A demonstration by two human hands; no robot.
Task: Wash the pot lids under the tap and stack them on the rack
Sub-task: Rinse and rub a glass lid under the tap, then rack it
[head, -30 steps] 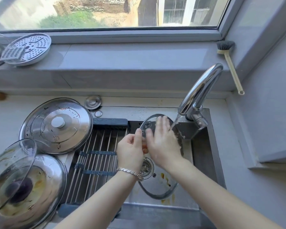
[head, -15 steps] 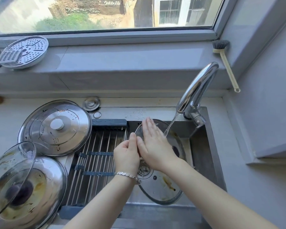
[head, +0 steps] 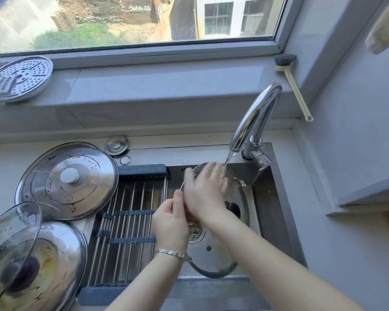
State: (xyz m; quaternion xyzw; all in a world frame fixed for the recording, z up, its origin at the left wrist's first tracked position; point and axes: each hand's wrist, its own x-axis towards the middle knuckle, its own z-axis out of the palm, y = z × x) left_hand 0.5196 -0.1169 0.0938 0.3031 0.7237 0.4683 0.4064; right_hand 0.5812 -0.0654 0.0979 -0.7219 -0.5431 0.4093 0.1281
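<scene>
The right hand [head: 206,191], fingers flat, hides much of the glass lid [head: 240,191] the left hand [head: 170,223] pinches (rim blurred), above a second lid [head: 213,263] lying in the sink [head: 271,203]

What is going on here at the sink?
A person is washing a glass lid in the sink. The left hand grips the lid's edge, and the right hand lies flat on its surface, where water from the tap lands. The rack spans the left part of the sink. On the counter to the left wait a steel lid and a second glass lid, which rests on another steel lid; these two look greasy.
</scene>
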